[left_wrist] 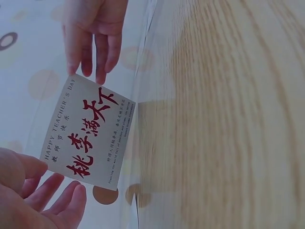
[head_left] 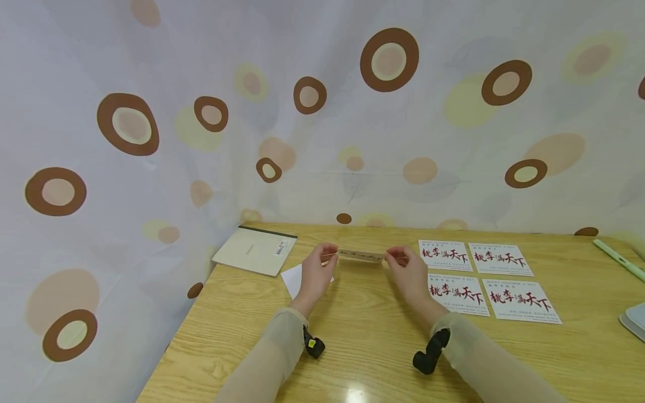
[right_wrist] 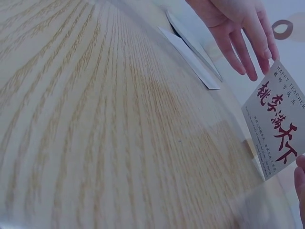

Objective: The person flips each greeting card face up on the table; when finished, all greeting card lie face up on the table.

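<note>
Both hands hold one greeting card [head_left: 360,256] between them, raised above the wooden table. In the left wrist view the card [left_wrist: 88,131] shows red Chinese characters and the words "HAPPY TEACHER'S DAY". My left hand [head_left: 317,273] pinches its left end, and my right hand [head_left: 409,274] pinches its right end. From the head camera the card is seen nearly edge-on. Left of it, partly behind the left hand, a white paper [head_left: 292,281] lies on the table. To the right lie similar cards in two rows, among them a back-left card [head_left: 444,256] and a front-right card [head_left: 521,302].
A cream notebook [head_left: 256,250] with a dark spine lies at the table's back left corner. At the right edge are a green pen-like stick [head_left: 622,261] and a pale object [head_left: 634,320] cut off by the frame. A patterned curtain [head_left: 322,140] borders the wooden table [head_left: 363,336].
</note>
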Demonstrator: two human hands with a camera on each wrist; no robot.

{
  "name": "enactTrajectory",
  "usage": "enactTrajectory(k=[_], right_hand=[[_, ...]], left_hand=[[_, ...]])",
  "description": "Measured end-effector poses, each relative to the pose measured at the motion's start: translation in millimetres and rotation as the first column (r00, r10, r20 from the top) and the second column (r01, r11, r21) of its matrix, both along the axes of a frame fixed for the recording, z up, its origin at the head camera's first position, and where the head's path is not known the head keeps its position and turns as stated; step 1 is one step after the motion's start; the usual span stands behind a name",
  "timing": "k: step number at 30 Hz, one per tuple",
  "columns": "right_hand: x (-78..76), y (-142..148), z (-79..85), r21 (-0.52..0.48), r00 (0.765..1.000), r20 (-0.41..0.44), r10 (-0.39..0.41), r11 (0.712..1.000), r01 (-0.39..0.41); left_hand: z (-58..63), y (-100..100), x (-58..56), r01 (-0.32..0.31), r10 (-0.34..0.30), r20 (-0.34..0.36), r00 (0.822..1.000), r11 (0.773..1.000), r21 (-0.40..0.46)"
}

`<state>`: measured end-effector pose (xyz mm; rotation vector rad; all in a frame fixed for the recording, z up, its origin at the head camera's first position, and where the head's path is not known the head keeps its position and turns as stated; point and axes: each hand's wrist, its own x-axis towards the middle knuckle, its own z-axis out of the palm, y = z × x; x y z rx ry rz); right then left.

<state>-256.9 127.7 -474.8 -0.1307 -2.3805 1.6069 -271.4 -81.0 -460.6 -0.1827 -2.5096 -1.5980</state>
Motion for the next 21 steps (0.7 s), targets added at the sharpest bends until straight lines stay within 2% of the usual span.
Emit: enactTrajectory(k=[5, 10, 16, 21], right_hand=[[0.5, 0.1, 1.4, 0.005, 1.0, -0.004, -0.022, 1.0, 0.022], [0.7, 1.5, 1.2, -0.047, 0.999, 0.013, -0.036, 0.998, 0.037], [-1.3, 4.4, -1.0, -0.125, 0.999, 0.01, -0.054, 0.991, 0.055], [-1.6, 3.8, -1.2, -0.139, 0.999, 0.02, -0.051, 0.989, 0.053]], left_hand=[[0.4, 1.1, 0.9, 0.003, -0.003, -0.008, 1.0, 1.0, 0.003], [1.2, 2.8, 2.2, 0.019, -0.018, -0.012, 1.0, 0.999, 0.027], [2.9, 4.3, 3.9, 0.066, -0.067, 0.008, 0.998, 0.995, 0.073], [3.3, 2.8, 5.3, 0.082, -0.082, -0.005, 0.997, 0.995, 0.061]])
